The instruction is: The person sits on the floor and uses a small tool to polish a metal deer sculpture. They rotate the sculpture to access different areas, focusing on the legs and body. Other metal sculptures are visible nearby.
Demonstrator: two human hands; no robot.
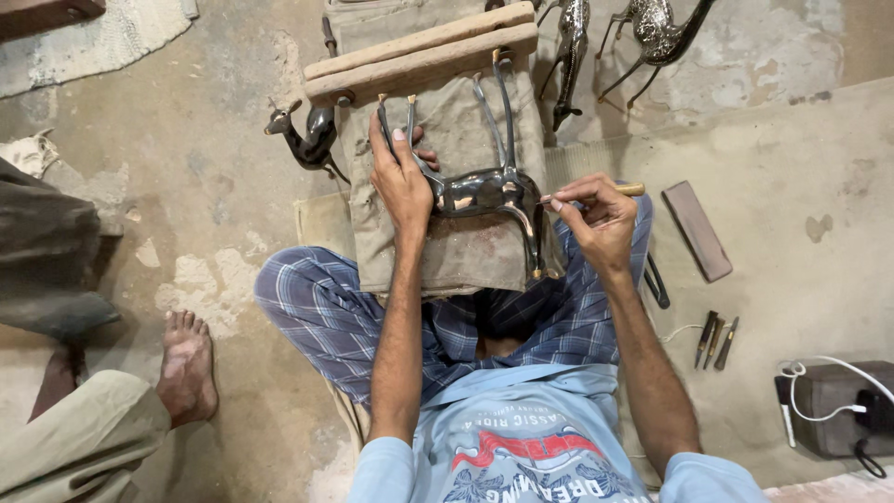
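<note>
Left hand (402, 182) clamps the metal animal figure (484, 191) at frame centre, on the cloth-covered board (456, 242). Right hand (601, 219) pinches a wooden-handled tool (596, 194), tip at the figure.

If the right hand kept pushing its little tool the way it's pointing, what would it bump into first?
The right hand points its thin tool leftward, and the tip already looks to be on the shiny metal animal figure, near its rear. So the figure's body comes first, and beyond it the left hand, though depth is hard to judge.
</note>
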